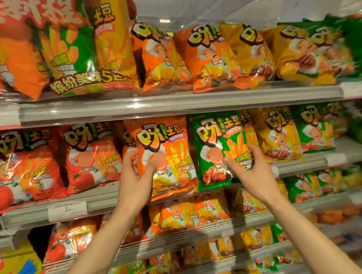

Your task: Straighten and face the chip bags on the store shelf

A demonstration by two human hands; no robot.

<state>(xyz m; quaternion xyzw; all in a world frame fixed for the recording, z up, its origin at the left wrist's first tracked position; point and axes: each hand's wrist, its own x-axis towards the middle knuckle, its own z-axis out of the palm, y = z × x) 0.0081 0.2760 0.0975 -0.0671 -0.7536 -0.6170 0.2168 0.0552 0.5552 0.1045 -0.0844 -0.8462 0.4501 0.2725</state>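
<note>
Orange chip bag (166, 156) and green chip bag (220, 149), both printed "呀!土豆", stand front-facing on the shelf (99, 200); left hand (136, 177) grips orange, right hand (251, 171) grips green.

My left hand (134, 181) and right hand (255, 174) are bare: no gloves, rings or watch. Both forearms are uncovered, with no sleeve in view.

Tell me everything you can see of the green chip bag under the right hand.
The green chip bag is glossy foil printed with fries, a cartoon chef and yellow lettering. It stands upright, front out, on the middle shelf, its bottom overhanging the edge. An orange bag touches its left side; a yellow one sits behind on its right. The right hand grips its right edge, thumb on the front.
</note>
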